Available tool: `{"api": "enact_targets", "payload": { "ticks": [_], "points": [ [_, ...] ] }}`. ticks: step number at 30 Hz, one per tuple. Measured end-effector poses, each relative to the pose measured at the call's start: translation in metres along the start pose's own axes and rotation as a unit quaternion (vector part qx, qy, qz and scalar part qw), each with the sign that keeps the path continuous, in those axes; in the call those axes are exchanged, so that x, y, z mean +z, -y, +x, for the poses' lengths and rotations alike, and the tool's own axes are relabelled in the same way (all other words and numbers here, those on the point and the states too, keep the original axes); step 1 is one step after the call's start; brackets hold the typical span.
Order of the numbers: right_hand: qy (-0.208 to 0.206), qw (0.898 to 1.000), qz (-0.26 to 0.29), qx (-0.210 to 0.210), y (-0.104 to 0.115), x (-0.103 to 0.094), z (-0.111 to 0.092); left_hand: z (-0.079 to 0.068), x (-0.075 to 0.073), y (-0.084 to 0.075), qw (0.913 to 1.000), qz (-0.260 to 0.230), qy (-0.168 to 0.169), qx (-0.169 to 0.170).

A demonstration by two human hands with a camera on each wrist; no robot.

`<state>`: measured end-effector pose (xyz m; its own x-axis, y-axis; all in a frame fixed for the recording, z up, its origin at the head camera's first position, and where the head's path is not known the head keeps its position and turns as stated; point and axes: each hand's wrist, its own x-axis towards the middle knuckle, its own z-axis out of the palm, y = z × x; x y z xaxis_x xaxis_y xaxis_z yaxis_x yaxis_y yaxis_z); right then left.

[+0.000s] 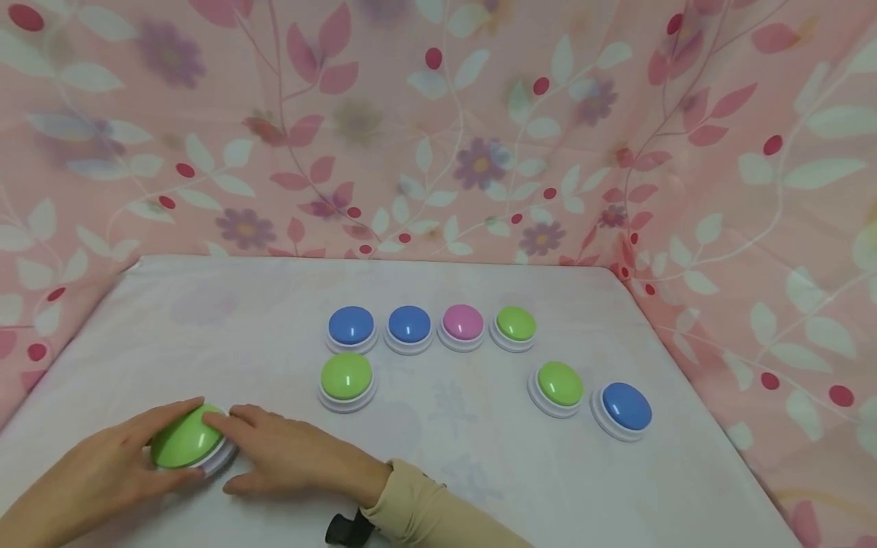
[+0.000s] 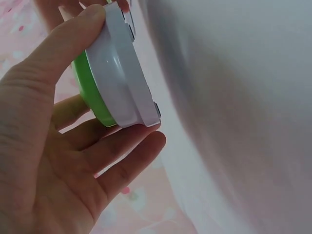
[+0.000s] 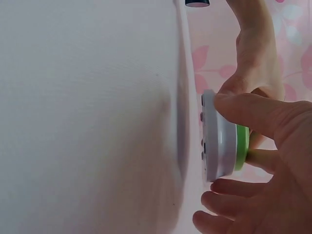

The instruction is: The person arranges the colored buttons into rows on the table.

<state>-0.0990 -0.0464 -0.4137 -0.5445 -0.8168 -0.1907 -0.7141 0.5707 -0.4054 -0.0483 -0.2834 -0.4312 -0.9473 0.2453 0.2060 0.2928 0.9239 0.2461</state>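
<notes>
A green-domed push button [image 1: 185,441] with a white base is tilted a little off the table at the front left. My left hand [image 1: 113,457] grips it from the left, thumb on the near side of the base and fingers at the far side. From the right, my right hand [image 1: 294,453] holds it too, with the index finger on the green dome and the thumb by the base. In the right wrist view the base [image 3: 214,141] shows small dark feet underneath, apart from the cloth. The left wrist view shows my left thumb [image 2: 73,36] across the base.
On the white cloth table [image 1: 438,479] a back row has two blue buttons [image 1: 351,326], a pink button [image 1: 463,323] and a green button [image 1: 515,324]. Another green button [image 1: 346,377] stands before its left end. At the right are a green button [image 1: 560,383] and a blue button [image 1: 626,406].
</notes>
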Motion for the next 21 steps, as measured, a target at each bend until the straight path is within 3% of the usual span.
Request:
{"api": "enact_targets", "payload": {
  "ticks": [10,16,21],
  "points": [
    [-0.117,0.993,-0.02,0.002,-0.008,-0.02,-0.008,0.03,-0.028,-0.033,0.9974,-0.02,-0.06,0.034],
    [-0.193,0.981,0.028,0.009,-0.021,-0.029,-0.016,0.052,-0.038,-0.056,0.9932,-0.046,-0.09,0.059],
    [-0.225,0.973,0.049,0.017,-0.038,-0.041,-0.028,0.069,-0.041,-0.074,0.9915,-0.065,-0.084,0.074]
  ]
}}
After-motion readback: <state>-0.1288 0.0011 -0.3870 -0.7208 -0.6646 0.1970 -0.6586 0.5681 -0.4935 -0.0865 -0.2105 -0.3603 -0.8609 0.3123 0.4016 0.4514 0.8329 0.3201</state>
